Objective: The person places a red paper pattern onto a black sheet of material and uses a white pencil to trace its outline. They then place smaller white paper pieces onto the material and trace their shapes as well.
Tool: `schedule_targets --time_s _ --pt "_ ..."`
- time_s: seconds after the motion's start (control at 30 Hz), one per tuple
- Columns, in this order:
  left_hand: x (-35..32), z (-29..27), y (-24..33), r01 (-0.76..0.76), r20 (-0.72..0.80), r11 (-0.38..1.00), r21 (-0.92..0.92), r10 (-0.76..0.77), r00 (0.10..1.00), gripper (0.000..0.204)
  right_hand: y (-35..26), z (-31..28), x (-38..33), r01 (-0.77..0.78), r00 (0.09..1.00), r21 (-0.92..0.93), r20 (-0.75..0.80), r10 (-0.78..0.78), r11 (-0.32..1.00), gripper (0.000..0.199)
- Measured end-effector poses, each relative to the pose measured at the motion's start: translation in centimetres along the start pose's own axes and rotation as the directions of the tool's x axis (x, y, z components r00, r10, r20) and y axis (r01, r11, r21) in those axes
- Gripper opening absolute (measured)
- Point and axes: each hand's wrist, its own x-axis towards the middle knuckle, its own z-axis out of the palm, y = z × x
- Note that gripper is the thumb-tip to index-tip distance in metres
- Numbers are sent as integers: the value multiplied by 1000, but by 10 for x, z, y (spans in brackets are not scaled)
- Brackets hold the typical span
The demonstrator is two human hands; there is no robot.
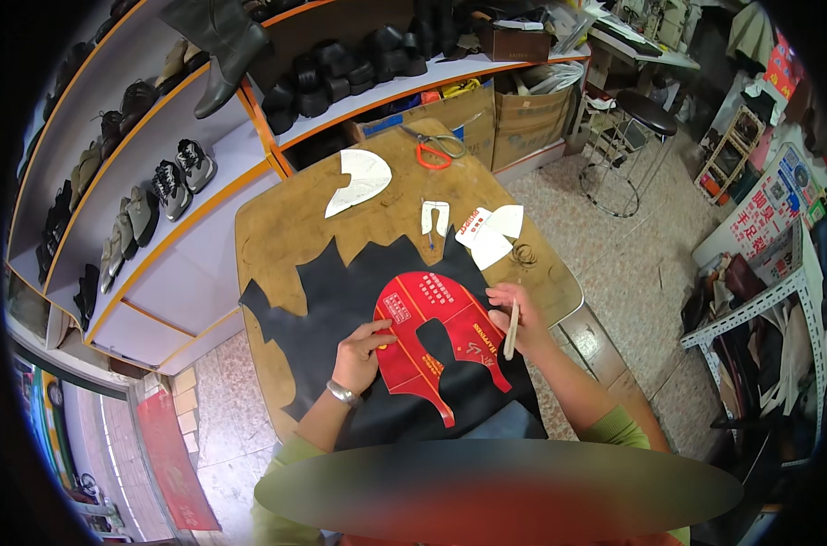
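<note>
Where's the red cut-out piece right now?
Head view, just below centre: the red cut-out piece is over the black sheet, between the left hand and the right hand.

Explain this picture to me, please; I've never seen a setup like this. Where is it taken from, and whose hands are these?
There's no machine: a person works bare-handed, and a fisheye camera on their head looks down, so straight edges bend. The left hand touches the left edge of a red template over a black sheet. The right hand, beside its right edge, holds a slim pale tool. Beyond, on the brown table, lie white cut-outs and scissors.
</note>
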Motion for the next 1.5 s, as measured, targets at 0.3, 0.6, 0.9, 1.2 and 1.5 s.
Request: schedule_targets --time_s 0.3,0.6,0.9,1.2,1.5 --pt "23 7 -12 -154 85 979 130 144 986 26 11 -7 -4 58 998 -159 19 -56 986 42" --pt "16 10 -11 -247 99 928 280 227 969 36 -11 0 -11 224 973 -499 167 -161 837 52" --pt "13 2 -13 -308 241 824 475 215 946 50 -9 3 -8 345 939 -599 224 -263 722 51" --pt "-2 -13 -38 202 -184 823 531 -121 975 46 -3 3 -9 333 943 -602 223 -248 725 51" --pt "-60 -107 -67 714 -427 699 -45 -660 619 67 -5 8 3 -209 977 -377 -113 180 902 51"
